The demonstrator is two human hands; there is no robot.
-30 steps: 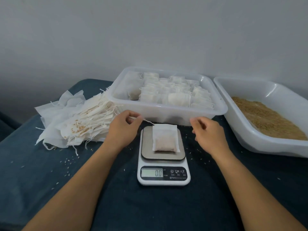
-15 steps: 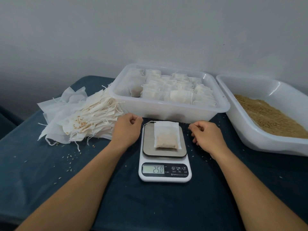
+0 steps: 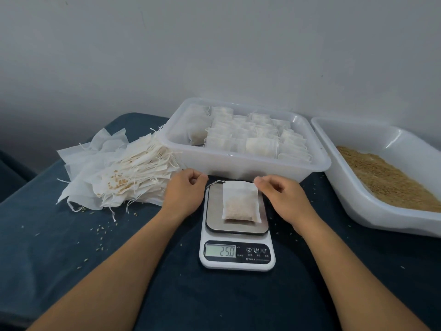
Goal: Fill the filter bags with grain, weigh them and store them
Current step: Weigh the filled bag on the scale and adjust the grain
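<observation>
A filled white filter bag [image 3: 239, 201] lies flat on the steel platform of a white kitchen scale [image 3: 236, 258], whose display reads 25.0. My right hand [image 3: 282, 198] is beside the scale's right edge, and its fingertips pinch the bag's top right corner. My left hand [image 3: 185, 194] rests left of the scale with its fingers curled and nothing in it. The bag's drawstring tip lies just next to it. Behind the scale, a clear plastic tray [image 3: 238, 164] holds several filled bags in rows.
A white tub [image 3: 343, 185] of brown grain [image 3: 386, 177] stands at the right. A loose pile of empty filter bags [image 3: 119, 175] with strings lies at the left, some grains on it. Stray grains dot the dark blue table [image 3: 71, 259].
The scale reading rose from 0.0 to 25.0. My right hand moved left onto the bag's top right corner. My left hand barely shifted.
</observation>
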